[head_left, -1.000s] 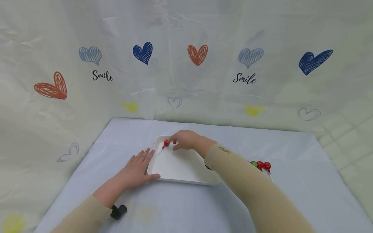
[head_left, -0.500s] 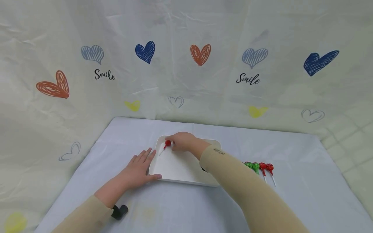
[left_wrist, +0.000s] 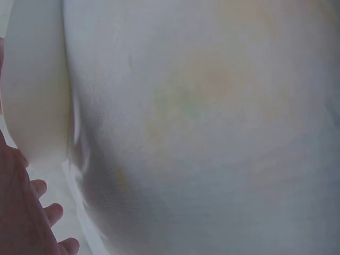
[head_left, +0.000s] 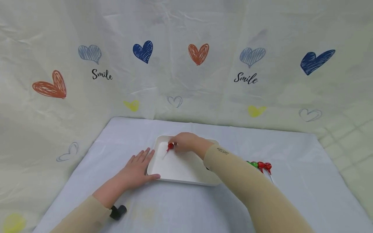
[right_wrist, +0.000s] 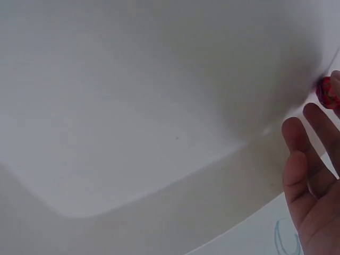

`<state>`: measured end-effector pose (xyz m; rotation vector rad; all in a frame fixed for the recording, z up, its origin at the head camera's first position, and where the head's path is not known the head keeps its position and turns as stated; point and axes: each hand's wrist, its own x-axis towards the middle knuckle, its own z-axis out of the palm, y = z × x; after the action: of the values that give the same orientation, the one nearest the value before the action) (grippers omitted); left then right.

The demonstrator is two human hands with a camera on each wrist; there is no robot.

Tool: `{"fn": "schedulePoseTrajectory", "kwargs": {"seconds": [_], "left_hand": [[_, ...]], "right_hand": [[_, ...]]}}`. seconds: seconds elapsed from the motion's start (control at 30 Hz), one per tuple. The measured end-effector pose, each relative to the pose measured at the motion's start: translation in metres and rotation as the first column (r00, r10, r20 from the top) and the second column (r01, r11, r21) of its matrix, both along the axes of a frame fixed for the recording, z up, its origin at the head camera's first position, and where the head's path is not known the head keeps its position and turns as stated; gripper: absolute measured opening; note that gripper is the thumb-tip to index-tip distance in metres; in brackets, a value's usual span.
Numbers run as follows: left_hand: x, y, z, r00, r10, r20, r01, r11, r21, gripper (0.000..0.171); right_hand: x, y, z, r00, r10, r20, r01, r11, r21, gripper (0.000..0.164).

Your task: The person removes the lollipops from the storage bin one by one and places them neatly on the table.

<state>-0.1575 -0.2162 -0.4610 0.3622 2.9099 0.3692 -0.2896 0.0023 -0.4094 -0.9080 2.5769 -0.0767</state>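
Observation:
A red-wrapped lollipop [head_left: 170, 146] with a thin white stick lies at the far left inside a shallow white tray [head_left: 186, 170]. My right hand [head_left: 186, 141] reaches over the tray and pinches the candy end. The right wrist view shows the red wrapper [right_wrist: 325, 94] at the fingertips, while the other fingers stay loosely bent. My left hand [head_left: 136, 170] is spread at the tray's left side, thumb along the front left corner and fingertips by the left rim. In the left wrist view, only part of this hand [left_wrist: 24, 207] shows.
Right of the tray, several red and green lollipops [head_left: 264, 166] lie in a row on the white-covered table [head_left: 291, 200], partly hidden by my right sleeve [head_left: 247, 187]. A black object [head_left: 118, 212] sits at my left cuff. A sheet [head_left: 175, 81] with printed hearts hangs behind.
The lollipop in the tray has shifted slightly right and toward me, and my right fingers have closed in on its candy end. The left hand keeps its place at the tray.

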Motion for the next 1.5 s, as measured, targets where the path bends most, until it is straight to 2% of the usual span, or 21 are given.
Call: {"fn": "schedulePoseTrajectory", "kwargs": {"seconds": [0.23, 0.4, 0.63, 0.8, 1.03, 1.5], "left_hand": [[0.001, -0.001, 0.000, 1.000, 0.007, -0.006, -0.007, 1.000, 0.002, 0.111], [0.002, -0.001, 0.000, 1.000, 0.002, -0.010, -0.001, 1.000, 0.014, 0.110], [0.003, -0.001, 0.000, 1.000, -0.008, -0.017, 0.008, 1.000, 0.026, 0.109], [0.003, -0.001, 0.000, 1.000, -0.003, -0.011, 0.003, 1.000, 0.020, 0.110], [0.002, -0.001, -0.001, 1.000, 0.001, -0.006, -0.001, 1.000, 0.005, 0.111], [0.002, -0.002, -0.003, 1.000, -0.007, -0.019, 0.008, 1.000, 0.019, 0.110]], "right_hand": [[-0.001, 0.020, 0.003, 0.997, 0.079, -0.014, -0.079, 0.996, -0.039, 0.027], [0.001, 0.026, 0.000, 0.996, 0.091, 0.016, -0.089, 0.993, -0.072, 0.023], [0.013, 0.032, 0.007, 0.993, 0.115, 0.035, -0.113, 0.991, -0.076, 0.020], [0.014, 0.038, 0.007, 0.992, 0.121, 0.042, -0.117, 0.989, -0.090, 0.020], [0.012, 0.042, 0.008, 0.994, 0.113, 0.008, -0.112, 0.987, -0.118, 0.024], [0.014, 0.038, 0.003, 0.994, 0.024, 0.108, -0.012, 0.993, -0.115, 0.020]]}}
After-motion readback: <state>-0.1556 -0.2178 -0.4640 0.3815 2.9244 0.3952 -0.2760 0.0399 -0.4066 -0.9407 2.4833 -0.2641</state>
